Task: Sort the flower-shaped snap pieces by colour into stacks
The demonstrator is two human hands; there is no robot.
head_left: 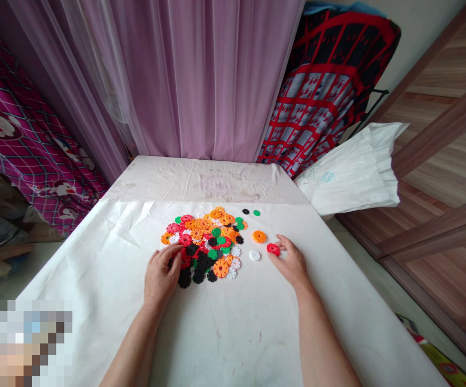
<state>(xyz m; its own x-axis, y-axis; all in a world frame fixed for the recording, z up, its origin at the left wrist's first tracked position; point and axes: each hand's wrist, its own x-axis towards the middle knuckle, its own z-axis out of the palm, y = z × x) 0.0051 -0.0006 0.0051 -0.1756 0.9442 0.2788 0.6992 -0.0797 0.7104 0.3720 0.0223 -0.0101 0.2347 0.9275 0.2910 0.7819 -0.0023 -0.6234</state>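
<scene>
A heap of notched plastic discs (206, 231) in orange, red, black, green and white lies on the white-covered table (233, 333). At the heap's near left edge is my left hand (160, 275), its fingers curled against the discs; what they grip, if anything, is hidden. To the right of the heap, my right hand (291, 263) has its thumb and fingers around a red disc (273, 249) at the table surface. Close by are an orange disc (259, 236), which looks thick like a stack, and a white disc (255, 255).
Farther back lie a separate black disc (246, 211) and a green disc (257, 213). A white bag (349, 172) stands beyond the table's right edge. Purple curtains (216, 80) hang behind the table, and a wooden door (450, 161) is at the right.
</scene>
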